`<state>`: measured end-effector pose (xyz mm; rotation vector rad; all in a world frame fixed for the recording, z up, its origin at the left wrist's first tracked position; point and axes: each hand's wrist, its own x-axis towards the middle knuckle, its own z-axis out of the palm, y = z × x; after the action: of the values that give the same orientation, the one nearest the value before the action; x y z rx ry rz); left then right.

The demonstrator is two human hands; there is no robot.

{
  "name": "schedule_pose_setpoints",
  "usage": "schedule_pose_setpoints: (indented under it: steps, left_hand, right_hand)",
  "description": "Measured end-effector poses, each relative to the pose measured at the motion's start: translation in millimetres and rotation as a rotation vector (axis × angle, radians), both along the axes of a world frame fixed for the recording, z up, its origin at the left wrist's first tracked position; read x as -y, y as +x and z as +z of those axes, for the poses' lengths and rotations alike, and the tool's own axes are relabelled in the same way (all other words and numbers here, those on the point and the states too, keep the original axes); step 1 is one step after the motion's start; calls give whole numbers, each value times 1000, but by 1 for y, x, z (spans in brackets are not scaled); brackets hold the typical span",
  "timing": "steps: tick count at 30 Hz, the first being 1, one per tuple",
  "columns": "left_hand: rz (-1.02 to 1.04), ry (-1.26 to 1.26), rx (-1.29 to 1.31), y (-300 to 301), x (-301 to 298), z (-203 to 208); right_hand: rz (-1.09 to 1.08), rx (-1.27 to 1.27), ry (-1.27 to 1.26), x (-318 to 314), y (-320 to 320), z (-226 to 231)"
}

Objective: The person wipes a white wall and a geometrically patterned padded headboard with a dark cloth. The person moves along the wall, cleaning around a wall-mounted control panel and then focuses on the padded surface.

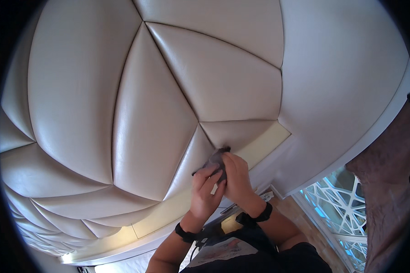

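A crumpled dark grey cloth (215, 160) is bunched between my two hands, close to the lower seams of a beige padded wall panel (157, 123). Fingers of my left hand (205, 190) are curled over its lower left side. Against its right side my right hand (236, 176) is closed, with the fingertips partly hidden behind the cloth. Whether the cloth presses on the padding or is just in front of it, I cannot tell. Both wrists wear black bands.
A pale yellow trim strip (161, 214) runs below the padding. To the right rise a smooth grey-white wall (337, 77), a white lattice screen (346, 207) and a brown curtain (392, 195). White bedding (127, 264) lies at the lower left, and wooden flooring (296, 214) shows at the lower right.
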<state>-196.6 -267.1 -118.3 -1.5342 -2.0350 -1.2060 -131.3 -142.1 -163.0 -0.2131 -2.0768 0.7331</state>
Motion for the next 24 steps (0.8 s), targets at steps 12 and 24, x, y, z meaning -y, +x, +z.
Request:
schedule_pose_setpoints:
  steps: [12, 24]
  left_hand:
    - [273, 117, -285, -25, -40, 15]
    - [159, -40, -295, -10, -112, -17]
  right_hand:
    - [133, -97, 258, -54, -39, 61]
    - [88, -79, 100, -127, -13, 1]
